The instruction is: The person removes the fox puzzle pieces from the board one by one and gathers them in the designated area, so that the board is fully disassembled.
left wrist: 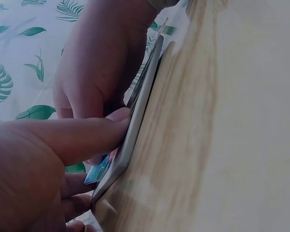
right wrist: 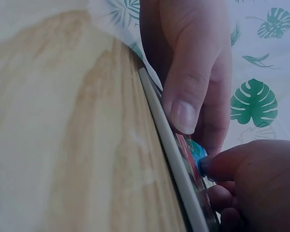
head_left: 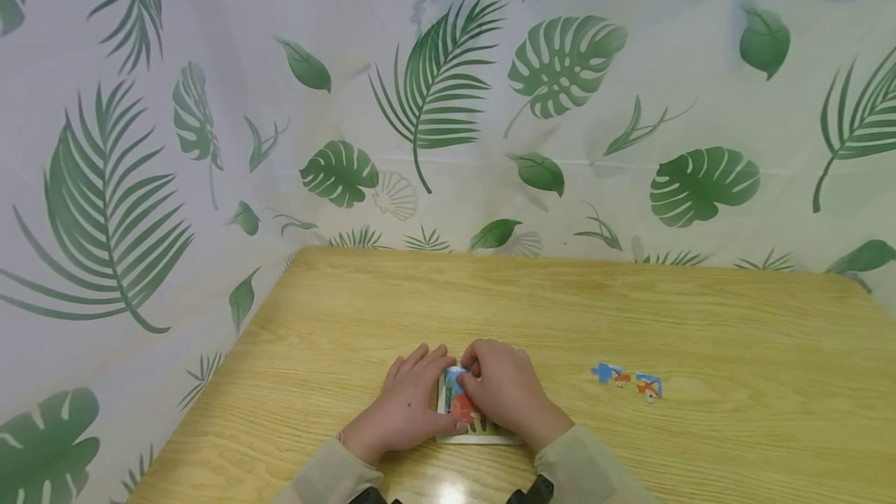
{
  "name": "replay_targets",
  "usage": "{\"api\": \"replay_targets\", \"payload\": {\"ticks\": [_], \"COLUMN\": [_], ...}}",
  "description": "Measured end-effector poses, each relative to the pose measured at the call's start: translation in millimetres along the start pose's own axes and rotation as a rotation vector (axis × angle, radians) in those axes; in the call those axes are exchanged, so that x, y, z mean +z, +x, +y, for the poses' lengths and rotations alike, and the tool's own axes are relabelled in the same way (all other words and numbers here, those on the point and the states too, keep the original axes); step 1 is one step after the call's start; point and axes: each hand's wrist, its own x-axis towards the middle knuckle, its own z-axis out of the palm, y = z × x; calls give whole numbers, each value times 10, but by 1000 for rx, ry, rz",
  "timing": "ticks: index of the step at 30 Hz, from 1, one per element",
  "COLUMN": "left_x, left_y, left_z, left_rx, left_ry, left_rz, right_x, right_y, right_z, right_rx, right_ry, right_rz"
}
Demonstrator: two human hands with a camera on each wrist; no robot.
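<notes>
A small puzzle board [head_left: 481, 439] with a pale rim lies on the table, showing a red, blue and green picture. My left hand [head_left: 413, 404] lies along its left side, fingers spread near the far corner and thumb [left wrist: 118, 116] resting over the near edge. Over the board's far part, my right hand [head_left: 509, 383] pinches a blue puzzle piece [right wrist: 199, 155] between thumb and fingertips. That piece sits tilted up from the board in the left wrist view. The right hand covers much of the board's right half.
Two loose puzzle pieces, a blue and orange one [head_left: 610, 374] and one with an orange fish [head_left: 649, 386], lie right of my hands on the wooden table [head_left: 735, 333]. A leaf-printed sheet [head_left: 462, 208] hangs behind the table and at its left.
</notes>
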Motion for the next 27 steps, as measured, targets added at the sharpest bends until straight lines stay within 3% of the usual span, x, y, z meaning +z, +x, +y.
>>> {"api": "replay_targets", "payload": {"ticks": [13,22,27], "left_x": [-10,-27,-7], "left_y": [-19,-27,-18], "left_z": [-19,-7,2], "left_rx": [-2,-13,-7], "left_ry": [1,12,15], "left_rz": [2,-4,-2], "right_x": [3,17,-10], "right_y": [-17,-15,-40], "right_z": [-24,10,86], "right_rx": [30,30,66], "right_ry": [154,228,344], "right_rz": [57,35,15]}}
